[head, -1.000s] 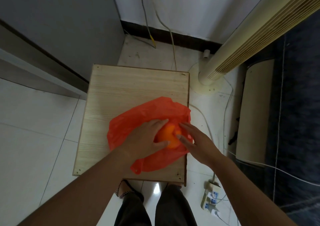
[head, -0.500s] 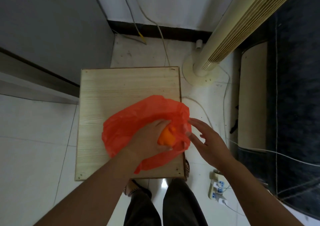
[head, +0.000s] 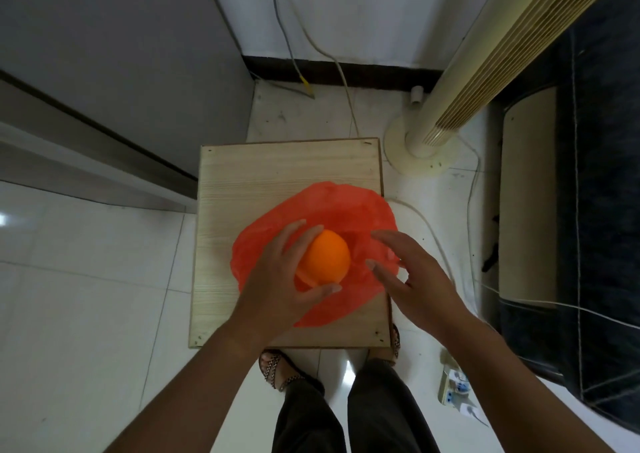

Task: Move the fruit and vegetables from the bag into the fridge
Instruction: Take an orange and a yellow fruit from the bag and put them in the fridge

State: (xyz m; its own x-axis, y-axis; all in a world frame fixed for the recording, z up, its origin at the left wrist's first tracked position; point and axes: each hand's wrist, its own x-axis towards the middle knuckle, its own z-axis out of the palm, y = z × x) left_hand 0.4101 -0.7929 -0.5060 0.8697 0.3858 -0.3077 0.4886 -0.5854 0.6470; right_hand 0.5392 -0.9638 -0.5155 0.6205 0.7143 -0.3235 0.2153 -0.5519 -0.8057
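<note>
White tiled floor, grey fridge (head: 104, 57) filling the upper left of the frame, cream tower fan (head: 491, 54) slanting down from the upper right, small wooden table (head: 277, 172) at centre.

On the table, red bag (head: 346, 210), slumped open across its right half. Half a second ago: orange mostly sunk in the plastic, only a sliver showing past the left fingers. Now: orange (head: 327, 256) lifted clear of the folds, nearly its whole top in view, just right of frame centre. Left hand (head: 287, 279) wrapped round it, fingers over the far side, thumb hooked beneath the near side; firmly held. Paler orange edge just under the fruit, possibly a second piece, too hidden to say.

Right hand (head: 415, 276) holding nothing, fingers spread, hovering at the bag's right edge; a second ago pinching the plastic beside the fruit, since let go and drawn back toward the lower right.

Meaning for the task: first fruit freed from the bag, not yet in the fridge. Fridge door shut by the look of it, so free right hand probably needed for opening. Remaining contents of the bag not visible.
</note>
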